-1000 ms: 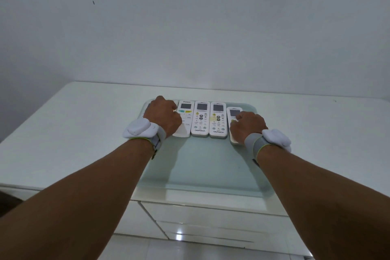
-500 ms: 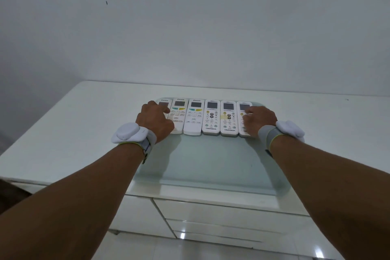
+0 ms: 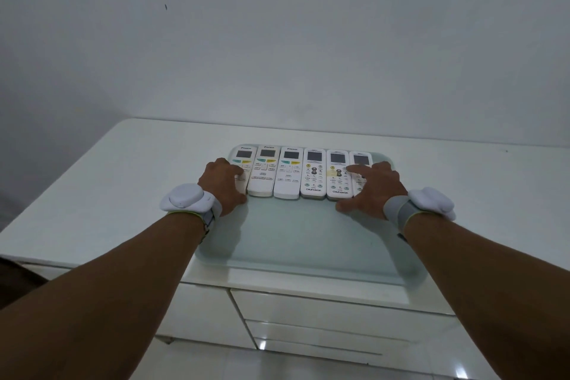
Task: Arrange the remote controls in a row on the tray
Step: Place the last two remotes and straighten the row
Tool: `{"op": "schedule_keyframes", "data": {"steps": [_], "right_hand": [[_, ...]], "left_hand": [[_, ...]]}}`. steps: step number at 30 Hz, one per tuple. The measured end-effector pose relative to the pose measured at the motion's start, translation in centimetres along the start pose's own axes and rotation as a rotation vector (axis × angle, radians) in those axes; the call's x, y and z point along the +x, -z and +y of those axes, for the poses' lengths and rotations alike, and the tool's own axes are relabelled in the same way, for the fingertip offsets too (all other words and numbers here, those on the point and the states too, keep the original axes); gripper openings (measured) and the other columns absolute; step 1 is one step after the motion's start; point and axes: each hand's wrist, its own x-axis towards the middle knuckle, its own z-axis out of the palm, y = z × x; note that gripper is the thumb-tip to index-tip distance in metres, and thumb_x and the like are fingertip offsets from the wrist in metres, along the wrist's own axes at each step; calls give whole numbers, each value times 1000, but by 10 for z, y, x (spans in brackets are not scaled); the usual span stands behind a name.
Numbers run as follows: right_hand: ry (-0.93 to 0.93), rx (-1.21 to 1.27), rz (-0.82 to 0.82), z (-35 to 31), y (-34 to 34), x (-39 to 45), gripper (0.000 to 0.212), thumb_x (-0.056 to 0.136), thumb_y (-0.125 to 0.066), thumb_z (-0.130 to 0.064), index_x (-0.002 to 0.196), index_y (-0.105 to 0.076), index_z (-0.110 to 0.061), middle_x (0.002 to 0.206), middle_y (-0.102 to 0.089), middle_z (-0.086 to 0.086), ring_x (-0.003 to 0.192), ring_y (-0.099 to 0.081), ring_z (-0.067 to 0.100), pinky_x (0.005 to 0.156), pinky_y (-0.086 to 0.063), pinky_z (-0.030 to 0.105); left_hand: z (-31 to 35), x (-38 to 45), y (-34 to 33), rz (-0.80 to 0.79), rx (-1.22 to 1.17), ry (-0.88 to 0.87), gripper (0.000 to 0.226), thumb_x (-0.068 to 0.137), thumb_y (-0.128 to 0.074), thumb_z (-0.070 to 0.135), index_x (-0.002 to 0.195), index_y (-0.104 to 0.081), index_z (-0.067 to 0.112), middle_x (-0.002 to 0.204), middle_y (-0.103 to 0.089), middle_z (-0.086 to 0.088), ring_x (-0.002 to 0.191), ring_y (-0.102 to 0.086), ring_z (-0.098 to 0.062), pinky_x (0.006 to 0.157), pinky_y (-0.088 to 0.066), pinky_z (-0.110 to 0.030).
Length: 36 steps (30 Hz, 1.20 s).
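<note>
Several white remote controls lie side by side in one row across the far part of a pale green tray [image 3: 302, 231], screens pointing away from me. My left hand [image 3: 223, 185] curls over the lower half of the leftmost remote [image 3: 243, 154], thumb at its near end. My right hand [image 3: 374, 188] lies on the rightmost remote [image 3: 361, 159] with its fingers spread, the index finger reaching over the neighbouring remote [image 3: 337, 163] and the thumb down on the tray. The three remotes in the middle [image 3: 288, 173] are untouched.
The tray sits on a white cabinet top [image 3: 123, 182], near its front edge. Glossy white drawers [image 3: 324, 315] are below. A plain grey wall stands close behind. Both wrists carry white devices on grey bands.
The rightmost remote has slid away from me into line with the others. My left hand has shifted left, uncovering two more remotes. The row's near ends now line up.
</note>
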Motion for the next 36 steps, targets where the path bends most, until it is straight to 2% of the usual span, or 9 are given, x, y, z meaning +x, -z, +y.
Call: {"op": "schedule_keyframes", "data": {"steps": [4, 9, 14, 18, 23, 31, 36], "right_hand": [[0, -5, 41, 1, -4, 3, 81, 65, -80, -45, 137, -46, -36, 143, -32, 8, 132, -33, 30, 109, -32, 33], [32, -104, 105, -18, -8, -1, 93, 58, -76, -61, 140, -37, -42, 150, -23, 3, 138, -23, 27, 110, -25, 40], [188, -168, 120, -55, -26, -2, 79, 64, -68, -64, 136, -41, -46, 152, -24, 2, 141, -22, 25, 114, -15, 42], [264, -245, 108, -76, -43, -1, 69, 68, -64, -63, 132, -47, -46, 144, -33, 2, 134, -29, 26, 109, -19, 42], [264, -250, 87, -81, -49, 4, 58, 73, -61, -58, 128, -50, -46, 141, -40, 0, 131, -35, 25, 108, -21, 42], [262, -239, 74, -80, -48, 5, 60, 74, -61, -58, 131, -48, -47, 143, -39, -1, 132, -34, 24, 107, -20, 41], [187, -207, 95, -70, -40, -1, 76, 72, -62, -63, 140, -36, -42, 150, -31, 3, 138, -27, 26, 111, -16, 43]], "left_hand": [[-5, 3, -1, 15, -8, -9, 61, 71, -81, 25, 128, -59, 17, 136, -48, -10, 128, -41, -29, 103, -39, -36], [-7, 1, 0, -6, 6, -32, 75, 70, -81, 24, 137, -49, 20, 140, -42, -9, 132, -35, -29, 106, -37, -39], [-13, 3, 1, 1, 17, -44, 66, 73, -77, 20, 134, -52, 23, 140, -44, -6, 131, -37, -28, 105, -37, -35], [-14, 5, 1, -3, 17, -60, 65, 72, -79, 19, 133, -54, 23, 138, -46, -6, 129, -39, -28, 104, -37, -34], [-15, 7, 2, 4, -2, -67, 64, 72, -78, 18, 132, -55, 21, 137, -46, -7, 128, -42, -28, 102, -38, -33], [-18, 9, 0, 4, -31, -68, 66, 71, -80, 16, 133, -55, 20, 138, -46, -7, 129, -43, -27, 104, -38, -32], [-20, 4, 1, 6, -44, -22, 78, 71, -80, 19, 140, -46, 20, 144, -39, -8, 132, -41, -28, 105, -38, -35]]}}
